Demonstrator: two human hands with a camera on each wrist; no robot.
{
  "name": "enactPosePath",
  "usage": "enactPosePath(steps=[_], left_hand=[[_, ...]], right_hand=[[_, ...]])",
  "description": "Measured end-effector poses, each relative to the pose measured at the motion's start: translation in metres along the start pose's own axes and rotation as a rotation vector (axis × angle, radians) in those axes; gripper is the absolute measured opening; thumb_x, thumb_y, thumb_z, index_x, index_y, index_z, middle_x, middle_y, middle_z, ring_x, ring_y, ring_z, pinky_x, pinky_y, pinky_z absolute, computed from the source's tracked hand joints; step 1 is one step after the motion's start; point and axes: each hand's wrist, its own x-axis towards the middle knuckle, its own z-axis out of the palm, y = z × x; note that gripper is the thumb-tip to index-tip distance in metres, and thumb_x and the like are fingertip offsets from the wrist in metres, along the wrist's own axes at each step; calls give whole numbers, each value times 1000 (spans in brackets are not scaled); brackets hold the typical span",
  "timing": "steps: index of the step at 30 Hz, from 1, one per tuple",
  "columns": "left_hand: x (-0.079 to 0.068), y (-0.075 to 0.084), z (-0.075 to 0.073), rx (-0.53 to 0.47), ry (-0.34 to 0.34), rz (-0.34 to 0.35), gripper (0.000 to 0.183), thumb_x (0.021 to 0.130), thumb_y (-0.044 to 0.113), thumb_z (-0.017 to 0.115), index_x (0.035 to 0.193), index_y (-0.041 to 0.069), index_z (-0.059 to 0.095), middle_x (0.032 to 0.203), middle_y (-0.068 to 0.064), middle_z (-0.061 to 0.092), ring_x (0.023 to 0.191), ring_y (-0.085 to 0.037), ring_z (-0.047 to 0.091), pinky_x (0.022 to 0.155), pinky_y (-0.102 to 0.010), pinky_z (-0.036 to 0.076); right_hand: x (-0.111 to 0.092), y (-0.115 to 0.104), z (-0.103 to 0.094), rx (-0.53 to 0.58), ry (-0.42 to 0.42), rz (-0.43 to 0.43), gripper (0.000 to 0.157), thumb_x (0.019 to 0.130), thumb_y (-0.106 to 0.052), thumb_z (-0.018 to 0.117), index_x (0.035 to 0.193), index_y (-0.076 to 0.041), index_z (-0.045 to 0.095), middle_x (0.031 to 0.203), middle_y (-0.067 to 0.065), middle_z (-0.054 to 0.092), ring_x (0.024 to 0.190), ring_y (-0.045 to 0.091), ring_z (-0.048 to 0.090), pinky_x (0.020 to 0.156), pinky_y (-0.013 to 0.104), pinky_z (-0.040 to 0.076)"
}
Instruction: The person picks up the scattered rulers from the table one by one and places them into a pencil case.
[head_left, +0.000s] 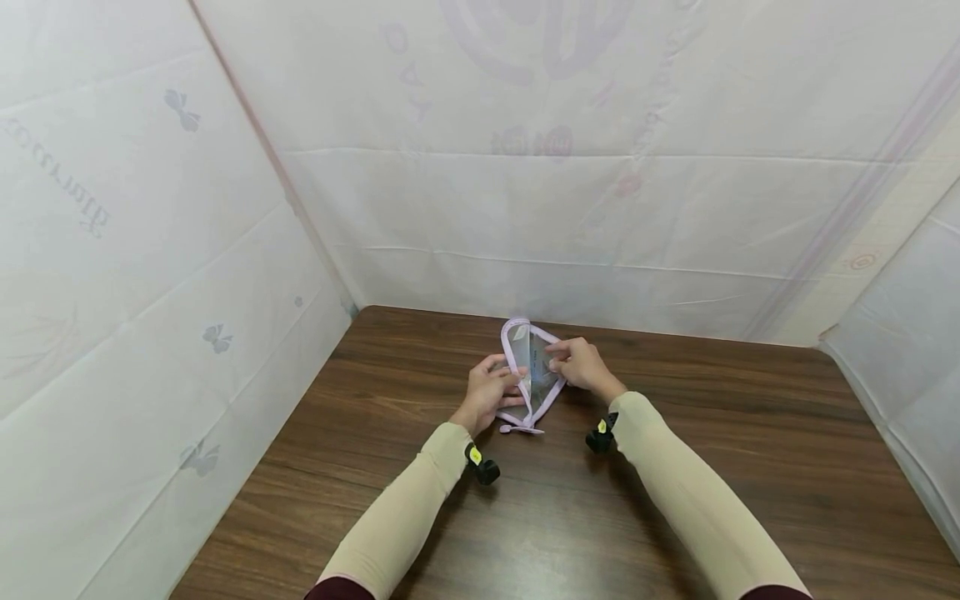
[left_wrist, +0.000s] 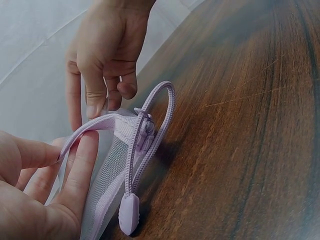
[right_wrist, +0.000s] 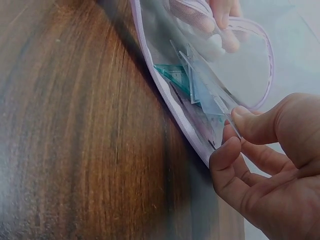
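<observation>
A see-through mesh zip pouch (head_left: 542,367) with lilac trim stands with its mouth spread at the back of the table. My left hand (head_left: 491,393) pinches its trimmed edge between thumb and fingers. My right hand (head_left: 581,367) is at the opposite side of the mouth. In the right wrist view, my right thumb and fingers pinch a clear plastic ruler (right_wrist: 212,92) with a marked edge; its full outline is hidden. Beside it inside the pouch lies a green set square (right_wrist: 175,76), along with other clear pieces. A lilac zip-pull cord (left_wrist: 132,165) hangs from the pouch's end.
The brown wooden table (head_left: 360,467) ends at a pale printed sheet (head_left: 525,225) just behind the pouch. Another sheet (head_left: 150,292) runs along the left side. Small black cameras sit on both wrists, over pale sleeves.
</observation>
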Motion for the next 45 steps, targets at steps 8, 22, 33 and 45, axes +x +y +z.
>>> enactPosePath(steps=[8,22,33,45], left_hand=[[0,0,-1,-9,-2,4,43,96,-3,67,137,2,54,123,-19,71,72,-16,67,74,-43,66],[-1,1,0,-15,-4,2,43,97,-3,67,138,3,54,124,-20,70,73,-17,67,72,-40,66],[-1,0,0,-13,9,-4,42,96,-4,67,135,5,56,119,-15,73,72,-17,68,70,-39,66],[-1,0,0,-15,12,-7,43,96,-6,66,136,3,54,121,-16,72,72,-17,67,69,-38,66]], right_hand=[[2,-2,4,-16,-12,-12,33,95,-3,69,127,-4,71,104,15,75,77,18,65,61,28,57],[5,-4,10,7,-38,16,32,96,-2,70,128,-1,70,93,10,74,74,17,66,55,26,57],[3,-4,11,-9,-44,28,33,96,-2,70,128,-1,69,94,10,72,76,19,66,57,27,58],[4,-4,9,-37,-34,2,35,94,-5,73,129,-2,69,98,11,74,81,19,67,65,30,59]])
